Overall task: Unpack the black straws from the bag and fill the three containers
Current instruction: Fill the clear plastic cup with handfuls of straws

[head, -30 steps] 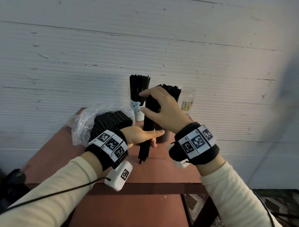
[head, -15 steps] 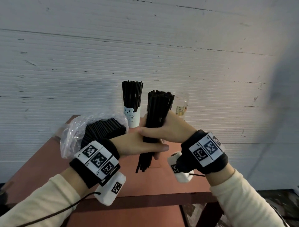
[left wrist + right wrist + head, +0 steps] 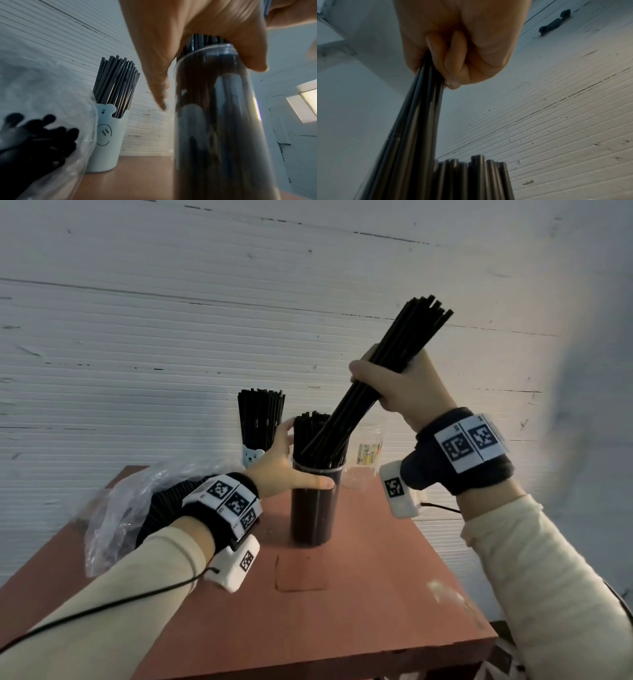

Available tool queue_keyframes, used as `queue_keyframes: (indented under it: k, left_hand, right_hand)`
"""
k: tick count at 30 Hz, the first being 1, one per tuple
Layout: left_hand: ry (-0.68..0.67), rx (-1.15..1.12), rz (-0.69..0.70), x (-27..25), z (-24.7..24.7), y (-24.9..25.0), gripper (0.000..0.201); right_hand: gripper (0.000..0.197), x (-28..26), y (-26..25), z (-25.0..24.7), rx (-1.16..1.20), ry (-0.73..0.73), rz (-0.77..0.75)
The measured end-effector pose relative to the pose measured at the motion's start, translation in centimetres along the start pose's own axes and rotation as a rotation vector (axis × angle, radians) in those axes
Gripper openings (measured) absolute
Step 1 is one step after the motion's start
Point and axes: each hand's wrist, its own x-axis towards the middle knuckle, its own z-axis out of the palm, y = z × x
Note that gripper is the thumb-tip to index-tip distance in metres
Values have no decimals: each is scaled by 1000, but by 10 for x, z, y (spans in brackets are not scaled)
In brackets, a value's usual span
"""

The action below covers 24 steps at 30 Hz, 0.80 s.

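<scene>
My right hand (image 3: 407, 392) grips the slanted bundle of black straws (image 3: 383, 378) entering the tall clear cylinder container (image 3: 313, 501) at frame centre, which my left hand (image 3: 281, 470) holds; pushing sideways may tip it.

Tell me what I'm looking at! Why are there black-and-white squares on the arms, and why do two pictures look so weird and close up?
No machine here: these are a person's two hands. The checkered squares sit on wristbands that also carry small cameras. One picture comes from a camera on the person's head, looking down at the table. The two close-up ones come from those wrist cameras, looking along each hand.

The right hand grips a bundle of black straws, tilted, its lower end in the clear tall container. The left hand wraps around that container near its rim. Behind stands a pale blue bear cup full of straws, and further right a clear cup. On the left lies a plastic bag with more straws.
</scene>
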Motion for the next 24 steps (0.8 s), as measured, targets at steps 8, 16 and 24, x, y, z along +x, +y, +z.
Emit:
queue_keyframes:
  k: [8, 16, 24]
  left_hand:
    - [-81, -3, 38, 10, 1, -8, 73]
    - [-174, -137, 29, 4, -5, -2, 64]
    - [-131, -145, 9, 3, -3, -2, 69]
  right_hand:
    - [21, 7, 10, 8, -88, -69, -20]
    - [25, 4, 11, 12, -78, -138, -48]
    - [23, 3, 13, 16, -83, -157, -75]
